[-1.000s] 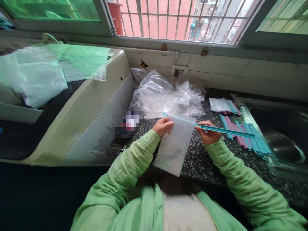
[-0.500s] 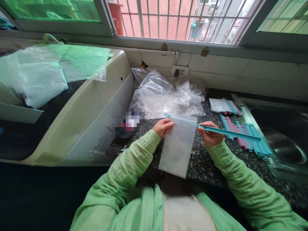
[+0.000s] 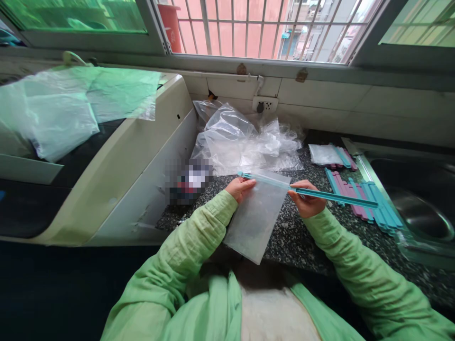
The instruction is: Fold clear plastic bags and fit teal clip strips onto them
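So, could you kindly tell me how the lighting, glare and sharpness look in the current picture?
Head view: daylight shows through the barred window; bright glints streak the clear plastic bags and the sink. Head view: left hand, right hand and frosted bag look fairly sharp. Head view: deep shadow fills the lower left; a pixelated patch hides detail.

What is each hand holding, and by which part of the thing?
The left hand pinches the translucent bag near its top left corner; the right hand grips the teal strip just past the bag's right edge.
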Demonstrator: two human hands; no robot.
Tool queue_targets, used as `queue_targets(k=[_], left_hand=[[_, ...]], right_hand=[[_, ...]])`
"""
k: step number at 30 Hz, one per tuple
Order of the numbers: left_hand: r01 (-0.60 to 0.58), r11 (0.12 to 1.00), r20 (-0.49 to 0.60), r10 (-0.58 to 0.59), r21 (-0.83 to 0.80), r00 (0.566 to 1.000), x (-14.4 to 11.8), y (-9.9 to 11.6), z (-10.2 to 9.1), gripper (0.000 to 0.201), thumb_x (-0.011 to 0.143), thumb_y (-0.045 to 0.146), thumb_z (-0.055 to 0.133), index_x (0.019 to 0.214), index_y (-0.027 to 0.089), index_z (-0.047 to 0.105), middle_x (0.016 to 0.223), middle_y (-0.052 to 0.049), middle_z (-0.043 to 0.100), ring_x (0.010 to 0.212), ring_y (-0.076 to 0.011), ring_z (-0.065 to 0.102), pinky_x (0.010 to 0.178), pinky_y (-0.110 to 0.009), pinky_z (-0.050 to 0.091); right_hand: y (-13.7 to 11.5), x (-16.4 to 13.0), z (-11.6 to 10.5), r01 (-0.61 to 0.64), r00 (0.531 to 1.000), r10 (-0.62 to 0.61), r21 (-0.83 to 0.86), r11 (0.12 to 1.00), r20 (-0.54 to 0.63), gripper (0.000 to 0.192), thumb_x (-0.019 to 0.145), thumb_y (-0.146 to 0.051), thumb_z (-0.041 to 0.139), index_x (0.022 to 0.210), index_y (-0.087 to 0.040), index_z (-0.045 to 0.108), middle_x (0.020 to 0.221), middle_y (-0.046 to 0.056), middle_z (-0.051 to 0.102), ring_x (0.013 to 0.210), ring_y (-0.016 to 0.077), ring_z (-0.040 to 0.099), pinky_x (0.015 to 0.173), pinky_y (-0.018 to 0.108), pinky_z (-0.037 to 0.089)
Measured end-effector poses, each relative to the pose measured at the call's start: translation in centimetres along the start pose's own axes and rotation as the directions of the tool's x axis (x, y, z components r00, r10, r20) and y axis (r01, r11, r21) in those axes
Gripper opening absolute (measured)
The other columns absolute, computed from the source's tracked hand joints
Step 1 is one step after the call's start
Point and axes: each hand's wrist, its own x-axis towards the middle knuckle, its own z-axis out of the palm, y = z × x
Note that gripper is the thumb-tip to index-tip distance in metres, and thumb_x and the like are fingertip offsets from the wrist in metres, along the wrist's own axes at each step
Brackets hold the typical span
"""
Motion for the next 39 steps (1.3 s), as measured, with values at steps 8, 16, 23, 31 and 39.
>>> queue_targets(k=[8, 16, 23, 31, 39], left_hand=[[-0.029, 0.998, -0.100, 0.023, -0.061, 0.995, 0.0, 0.2, 0.4, 0.028, 0.043, 0.020, 0.077, 0.056, 0.012, 0.053, 0.045, 0.004, 0.053, 0.042, -0.0062, 0.047, 0.042, -0.018, 0.034], [-0.064, 0.997, -0.162, 0.058, -0.031, 0.985, -0.1, 0.4, 0.6, 0.027, 0.048, 0.016, 0.072, 0.049, 0.014, 0.045, 0.040, 0.008, 0.043, 0.038, -0.0031, 0.037, 0.040, -0.018, 0.023], [-0.090, 0.996, -0.185, 0.087, -0.003, 0.979, 0.3, 0.2, 0.4, 0.030, 0.049, 0.018, 0.071, 0.046, 0.014, 0.041, 0.038, 0.008, 0.038, 0.035, -0.0016, 0.031, 0.039, -0.019, 0.017], [-0.104, 0.994, -0.172, 0.106, 0.025, 0.979, 0.5, 0.0, 0.1, 0.034, 0.045, 0.021, 0.073, 0.045, 0.015, 0.040, 0.035, 0.009, 0.035, 0.033, -0.0004, 0.027, 0.037, -0.020, 0.012], [-0.106, 0.993, -0.173, 0.113, 0.052, 0.978, 0.2, 0.1, 0.5, 0.036, 0.044, 0.024, 0.074, 0.041, 0.015, 0.038, 0.032, 0.010, 0.032, 0.030, -0.0002, 0.024, 0.036, -0.020, 0.009]], right_hand=[[-0.5, 0.3, 0.1, 0.172, 0.985, -0.169, -0.094, 0.981, 0.035, 0.007, 0.070, -0.025, 0.064, 0.074, -0.020, 0.060, 0.067, 0.003, 0.064, 0.060, 0.0150, 0.058, 0.056, 0.030, 0.049], [-0.5, 0.9, -0.6, 0.260, 0.961, -0.239, -0.163, 0.952, 0.140, 0.010, 0.072, -0.028, 0.061, 0.078, -0.021, 0.060, 0.070, 0.003, 0.066, 0.063, 0.0168, 0.060, 0.060, 0.033, 0.049], [-0.4, 1.5, -1.6, 0.344, 0.937, -0.313, -0.248, 0.906, 0.158, 0.010, 0.073, -0.026, 0.060, 0.081, -0.021, 0.060, 0.072, 0.004, 0.066, 0.066, 0.0176, 0.060, 0.062, 0.033, 0.048], [-0.1, 1.8, -1.9, 0.387, 0.912, -0.326, -0.260, 0.885, 0.250, 0.009, 0.078, -0.028, 0.053, 0.080, -0.022, 0.058, 0.074, 0.004, 0.065, 0.070, 0.0185, 0.060, 0.067, 0.034, 0.049], [-0.1, 1.3, -1.7, 0.425, 0.900, -0.377, -0.247, 0.871, 0.219, 0.016, 0.076, -0.023, 0.057, 0.091, -0.019, 0.059, 0.079, 0.007, 0.066, 0.074, 0.0184, 0.063, 0.063, 0.031, 0.053]])
